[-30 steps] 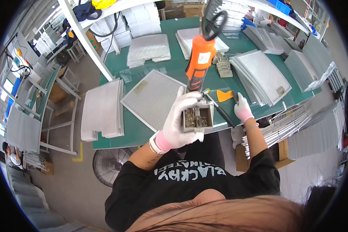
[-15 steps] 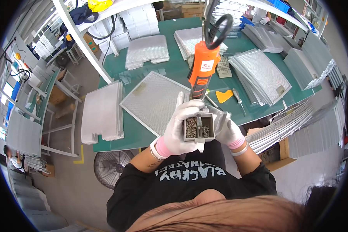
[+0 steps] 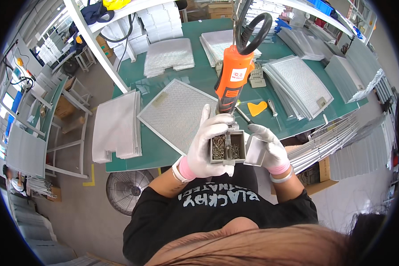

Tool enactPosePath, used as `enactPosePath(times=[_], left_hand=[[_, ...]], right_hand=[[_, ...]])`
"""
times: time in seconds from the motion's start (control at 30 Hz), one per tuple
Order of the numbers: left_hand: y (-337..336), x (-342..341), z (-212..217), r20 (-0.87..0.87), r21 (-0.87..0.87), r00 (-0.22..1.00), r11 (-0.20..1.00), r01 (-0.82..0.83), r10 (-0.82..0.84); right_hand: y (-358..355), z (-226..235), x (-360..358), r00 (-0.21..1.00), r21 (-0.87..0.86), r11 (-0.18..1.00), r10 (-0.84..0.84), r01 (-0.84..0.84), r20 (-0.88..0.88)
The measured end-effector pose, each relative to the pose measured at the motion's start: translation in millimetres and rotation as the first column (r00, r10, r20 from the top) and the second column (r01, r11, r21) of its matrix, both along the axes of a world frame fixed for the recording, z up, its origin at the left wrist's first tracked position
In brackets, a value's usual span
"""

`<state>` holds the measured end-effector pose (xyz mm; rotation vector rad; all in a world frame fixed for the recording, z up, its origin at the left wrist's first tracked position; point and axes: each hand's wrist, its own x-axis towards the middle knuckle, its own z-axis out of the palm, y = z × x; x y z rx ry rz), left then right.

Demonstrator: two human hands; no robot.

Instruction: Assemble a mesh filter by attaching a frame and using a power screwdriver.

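Observation:
My left hand, in a white glove, grips a small grey screw box with two compartments. Short metal screws fill the left compartment, and smaller ones lie in the right. Against the box's right edge, my gloved right hand holds a pale rectangular lid tilted; whether it is hinged to the box I cannot tell. An orange electric screwdriver hangs upright just beyond the box, its lower end hidden behind my left hand.
A framed mesh panel lies on the green table. Panel stacks stand left and right. Near the right hand are a yellow scraper and a screwdriver. A floor fan stands below the table's front edge.
My right hand has moved slightly right, turning the lid outward from the box, so its flat face now shows. My left hand keeps the screw box in about the same place.

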<state>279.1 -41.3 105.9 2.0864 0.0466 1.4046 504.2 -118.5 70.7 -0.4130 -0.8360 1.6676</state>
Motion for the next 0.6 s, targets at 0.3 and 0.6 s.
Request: enactPosePath(times=[0.3, 0.6], left_hand=[[3.3, 10.3, -11.3, 0.047, -0.004, 0.993, 0.994, -0.109, 0.109], [-1.2, 16.4, -9.6, 0.043, 0.022, 0.994, 0.995, -0.097, 0.096]], right_hand=[[-15.2, 21.2, 9.6, 0.967, 0.022, 0.972, -0.233, 0.232, 0.107], [-18.8, 20.9, 11.2, 0.955, 0.041, 0.962, -0.272, 0.269, 0.118]])
